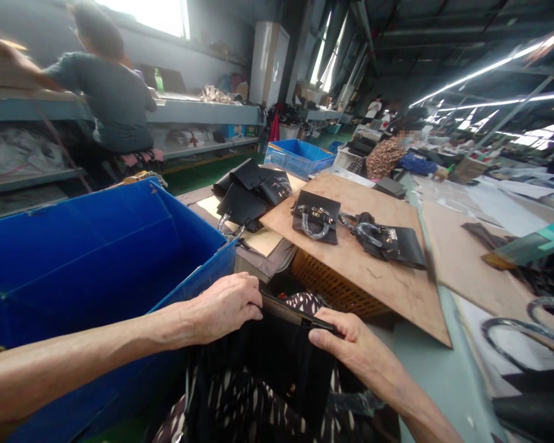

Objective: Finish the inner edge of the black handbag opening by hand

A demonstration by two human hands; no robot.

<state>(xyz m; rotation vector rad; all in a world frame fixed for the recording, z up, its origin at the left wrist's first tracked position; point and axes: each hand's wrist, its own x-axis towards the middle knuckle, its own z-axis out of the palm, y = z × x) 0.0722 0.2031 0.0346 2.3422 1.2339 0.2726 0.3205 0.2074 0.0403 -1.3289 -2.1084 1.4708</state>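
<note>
- The left hand and right hand, set apart, both grip the upper edge of a black bag.
- The black bag is at the person's lap, against patterned clothing, beside a blue bin.
- Beyond, black handbags lie on a wooden board.

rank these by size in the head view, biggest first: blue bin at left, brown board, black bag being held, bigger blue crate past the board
1. Blue bin
2. Brown board and black bag: unsure; the bag is nearer, its dark edges unclear
3. Blue crate
</note>
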